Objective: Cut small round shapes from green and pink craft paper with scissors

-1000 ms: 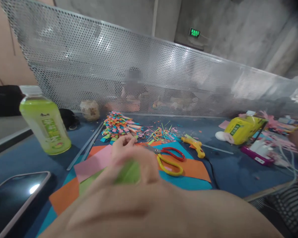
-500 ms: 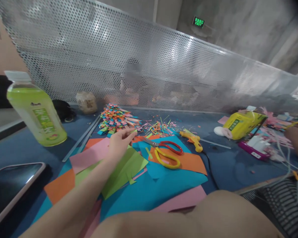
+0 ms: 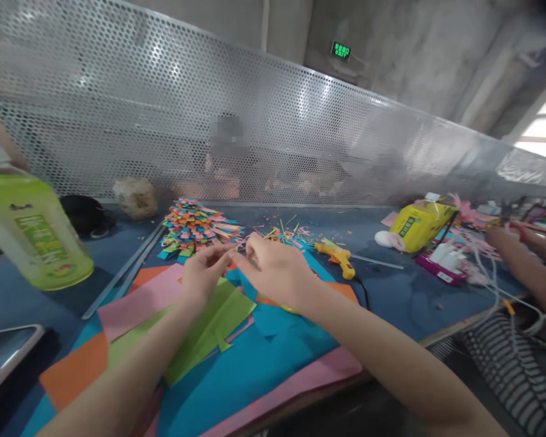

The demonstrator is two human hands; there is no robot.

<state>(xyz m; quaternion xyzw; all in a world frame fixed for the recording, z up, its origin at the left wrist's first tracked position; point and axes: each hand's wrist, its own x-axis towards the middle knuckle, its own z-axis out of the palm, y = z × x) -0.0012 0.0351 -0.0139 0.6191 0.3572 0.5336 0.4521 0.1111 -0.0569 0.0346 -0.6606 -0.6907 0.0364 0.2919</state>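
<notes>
My left hand [image 3: 204,273] is pinched closed, its fingertips round a small paper piece that barely shows. Against those fingertips my right hand [image 3: 275,270] also has its fingers closed; what they grip is hidden. Both hands hover over a layered pile of coloured paper: a green sheet [image 3: 213,318], a pink sheet [image 3: 141,297] and a blue sheet [image 3: 250,370]. Just behind them stands a cone-shaped stack of fringed paper [image 3: 193,224] in many colours. Under my right hand, scissors are mostly covered, with a bit of yellow handle [image 3: 289,309] showing.
A yellow glue gun [image 3: 339,258] and loose paper strips lie behind my right hand. To the left are a green drink bottle [image 3: 36,237], a phone [image 3: 9,358] and clear glue sticks [image 3: 122,273]. A co-worker's arm [image 3: 523,267] reaches in at right, past a purple box [image 3: 441,270].
My right hand has come up from the lower edge to meet my left hand's fingertips, covering most of the scissors. The view has turned slightly right.
</notes>
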